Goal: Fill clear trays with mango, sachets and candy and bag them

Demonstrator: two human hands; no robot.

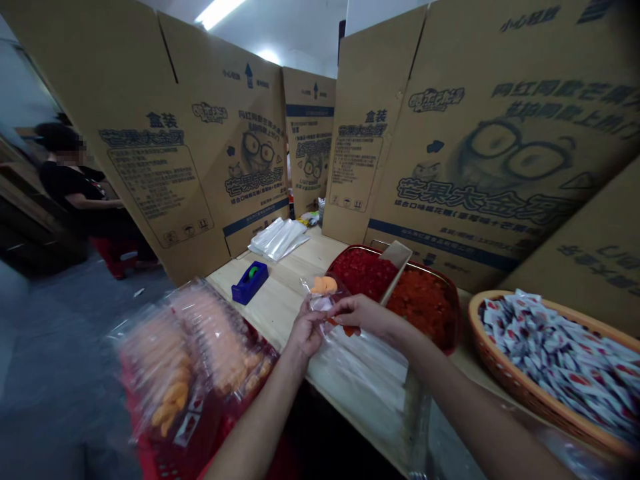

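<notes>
My left hand [306,330] pinches a clear plastic bag [321,303] over the table. Inside the bag's far end sits a pale orange piece [324,286], with a white packet below it. My right hand [361,312] meets the left at the near end of the bag, its fingers closed. Glossy orange-red pieces [349,329] show under those fingers; their kind is not clear. Below both hands lies a stack of flat clear bags [367,370]. Just beyond my right hand is a red-rimmed tray [457,313] of dark red and orange-red pieces, split by a cardboard divider [397,267].
A basket [483,303] of small white packets stands at the right. At the left, a red crate [150,460] carries filled bags [210,340]. A blue tape dispenser [250,283] and plastic sleeves [279,239] lie farther back. Tall cardboard boxes [200,133] wall the table; a person [75,187] is beyond.
</notes>
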